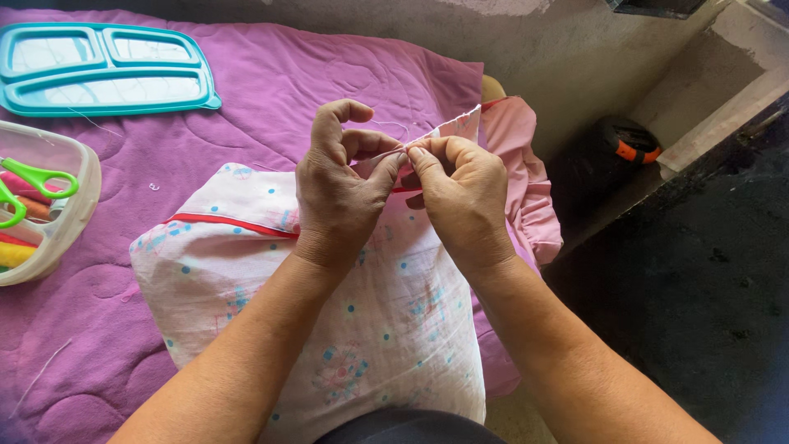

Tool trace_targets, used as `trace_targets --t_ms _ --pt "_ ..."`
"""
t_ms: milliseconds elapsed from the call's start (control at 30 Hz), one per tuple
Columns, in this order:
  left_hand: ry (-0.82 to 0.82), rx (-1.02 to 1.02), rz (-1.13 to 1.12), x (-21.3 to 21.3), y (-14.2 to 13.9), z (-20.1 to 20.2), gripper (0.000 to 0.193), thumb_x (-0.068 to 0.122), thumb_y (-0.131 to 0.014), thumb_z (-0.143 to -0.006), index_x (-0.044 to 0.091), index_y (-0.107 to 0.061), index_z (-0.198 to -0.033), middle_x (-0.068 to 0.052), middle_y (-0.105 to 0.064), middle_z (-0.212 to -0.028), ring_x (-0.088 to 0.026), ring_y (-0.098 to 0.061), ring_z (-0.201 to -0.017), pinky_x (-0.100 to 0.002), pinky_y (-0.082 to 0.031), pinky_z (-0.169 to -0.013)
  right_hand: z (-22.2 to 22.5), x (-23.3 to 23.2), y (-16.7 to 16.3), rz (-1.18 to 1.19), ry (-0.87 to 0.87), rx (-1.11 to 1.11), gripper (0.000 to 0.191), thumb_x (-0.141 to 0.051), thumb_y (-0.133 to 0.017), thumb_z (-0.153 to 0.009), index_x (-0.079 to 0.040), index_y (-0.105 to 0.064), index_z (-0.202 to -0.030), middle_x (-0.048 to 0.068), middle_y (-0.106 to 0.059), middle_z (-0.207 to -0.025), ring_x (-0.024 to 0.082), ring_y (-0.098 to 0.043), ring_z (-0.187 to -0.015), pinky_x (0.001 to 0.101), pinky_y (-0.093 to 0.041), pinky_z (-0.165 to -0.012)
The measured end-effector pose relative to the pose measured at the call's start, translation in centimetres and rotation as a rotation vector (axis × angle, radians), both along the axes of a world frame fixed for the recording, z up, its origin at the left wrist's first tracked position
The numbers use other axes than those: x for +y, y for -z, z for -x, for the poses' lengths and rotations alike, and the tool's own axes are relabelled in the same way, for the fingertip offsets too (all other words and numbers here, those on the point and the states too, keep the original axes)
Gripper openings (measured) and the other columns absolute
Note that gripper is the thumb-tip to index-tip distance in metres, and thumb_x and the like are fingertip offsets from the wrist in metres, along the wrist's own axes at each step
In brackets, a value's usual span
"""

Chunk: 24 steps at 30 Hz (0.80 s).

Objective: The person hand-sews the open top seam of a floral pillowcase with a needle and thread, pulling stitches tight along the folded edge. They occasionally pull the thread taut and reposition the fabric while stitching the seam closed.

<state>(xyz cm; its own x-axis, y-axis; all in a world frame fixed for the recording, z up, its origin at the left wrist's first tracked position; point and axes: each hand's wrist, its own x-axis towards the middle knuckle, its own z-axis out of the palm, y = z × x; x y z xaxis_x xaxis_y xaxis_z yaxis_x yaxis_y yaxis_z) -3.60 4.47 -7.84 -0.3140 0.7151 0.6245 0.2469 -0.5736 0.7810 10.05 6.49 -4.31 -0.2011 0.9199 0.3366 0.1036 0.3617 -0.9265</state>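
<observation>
Right, both hands meet above the pale pink printed cotton cloth with red piping [246,271], which lies spread over the purple quilted blanket [271,99] and across the person's lap. Left hand [339,197] has its grip pressed together, thumb and forefinger pinching a raised fold of that cloth. Right hand [462,197] sits just beside it, fingertips touching, pinched on the same fold; a thin white thread [393,125] loops above the knuckles. Whether a needle sits between the fingers I cannot tell. Beyond the cloth, a plain pink garment [526,173] lies bunched. Left of the cloth stands a clear plastic tub [78,214] with green-handled scissors [33,181] inside, and above it a teal divided plastic tray [107,70].
</observation>
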Motion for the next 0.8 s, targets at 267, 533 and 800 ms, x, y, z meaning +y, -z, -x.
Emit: trace_targets --t_ms 267,533,800 --pt "0.007 0.041 -0.030 -0.3 0.2 -0.1 0.046 0.003 -0.079 -0.092 0.006 -0.048 -0.126 -0.007 -0.078 -0.099 -0.014 -0.080 -0.092 -0.028 -0.062 -0.080 0.0 0.7 0.2 0.003 0.019 -0.046 0.014 -0.012 -0.063 -0.099 0.000 -0.069 -0.092 0.004 -0.071 -0.082 0.008 -0.070 -0.070 0.0240 -0.063 -0.061" --pt "-0.024 0.020 0.014 0.0 -0.3 0.4 0.042 0.004 -0.079 -0.091 0.007 -0.052 -0.123 -0.005 -0.076 -0.097 -0.011 -0.077 -0.091 -0.026 -0.066 -0.080 -1.1 2.3 1.4 0.101 -0.167 0.195 0.010 -0.009 -0.056 -0.102 -0.004 -0.064 -0.097 0.001 -0.063 -0.081 0.007 -0.058 -0.065 0.0229 -0.052 -0.057" --pt "-0.005 0.026 0.069 0.0 -0.7 0.6 0.025 0.006 -0.077 -0.092 0.007 -0.063 -0.112 -0.001 -0.071 -0.090 -0.007 -0.070 -0.084 -0.024 -0.060 -0.076 -2.4 2.8 0.6 0.467 -0.397 0.495 0.008 -0.005 -0.051 -0.098 -0.006 -0.056 -0.092 0.004 -0.058 -0.085 0.013 -0.054 -0.069 0.0279 -0.045 -0.058"
